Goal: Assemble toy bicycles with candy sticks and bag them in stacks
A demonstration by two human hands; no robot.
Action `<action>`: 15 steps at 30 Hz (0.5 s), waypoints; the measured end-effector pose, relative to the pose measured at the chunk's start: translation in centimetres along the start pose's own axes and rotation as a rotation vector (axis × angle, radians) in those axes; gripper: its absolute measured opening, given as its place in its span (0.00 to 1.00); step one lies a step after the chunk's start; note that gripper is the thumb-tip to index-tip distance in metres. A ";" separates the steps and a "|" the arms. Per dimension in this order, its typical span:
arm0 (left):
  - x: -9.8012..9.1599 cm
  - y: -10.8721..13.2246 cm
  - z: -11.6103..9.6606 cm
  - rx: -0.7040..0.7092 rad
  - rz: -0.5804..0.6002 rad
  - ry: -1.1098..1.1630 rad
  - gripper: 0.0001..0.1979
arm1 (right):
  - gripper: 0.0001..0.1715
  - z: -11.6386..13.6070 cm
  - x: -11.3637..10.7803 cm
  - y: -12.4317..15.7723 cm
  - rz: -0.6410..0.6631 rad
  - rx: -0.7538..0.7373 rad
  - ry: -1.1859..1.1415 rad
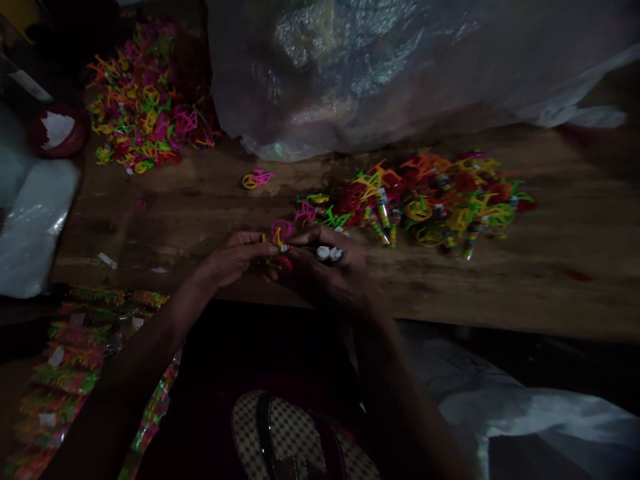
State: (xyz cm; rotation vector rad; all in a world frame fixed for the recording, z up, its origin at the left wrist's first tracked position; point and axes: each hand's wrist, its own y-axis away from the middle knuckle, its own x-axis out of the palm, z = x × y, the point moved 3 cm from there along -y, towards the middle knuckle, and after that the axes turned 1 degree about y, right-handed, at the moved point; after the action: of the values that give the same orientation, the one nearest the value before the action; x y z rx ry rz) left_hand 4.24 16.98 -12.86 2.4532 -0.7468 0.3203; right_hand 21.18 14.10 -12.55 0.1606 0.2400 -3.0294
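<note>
Near the table's front edge, my left hand (233, 259) pinches a small plastic toy bicycle (279, 235) with yellow, pink and red parts. My right hand (340, 270) meets it from the other side, its fingertips at the toy. Tucked in the right hand are small tubes with white ends (329, 253), which look like the candy-filled tubes on the table; their lower parts are hidden by the fingers. Just beyond the right hand lie a pink toy piece (305, 211) and a green one (336, 218). The dim light blurs the exact grip.
A heap of toy bicycles (150, 100) lies at the back left, and a heap with tubes (440, 193) at the right. One pink-and-yellow bicycle (258, 178) lies between. Plastic sheeting (400, 87) covers the back. A red basket (57, 130) and packed strips (65, 373) are at left.
</note>
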 end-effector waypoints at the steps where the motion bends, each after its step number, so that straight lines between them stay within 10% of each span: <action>1: 0.0 -0.1 0.0 -0.008 0.001 -0.002 0.14 | 0.19 -0.1 -0.1 0.0 0.021 0.015 -0.005; 10: 0.8 -0.7 1.1 -0.022 -0.051 0.008 0.05 | 0.17 1.4 -0.5 -0.5 0.152 -0.037 0.119; 15: 1.6 -1.2 1.3 -0.020 -0.071 0.088 0.20 | 0.21 2.0 -2.4 -0.6 0.056 -0.075 0.313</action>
State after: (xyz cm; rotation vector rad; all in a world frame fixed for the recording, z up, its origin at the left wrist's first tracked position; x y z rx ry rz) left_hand 6.30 16.35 -13.88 2.4229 -0.6217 0.3890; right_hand 23.33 14.58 -10.22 0.6250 0.3653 -2.9209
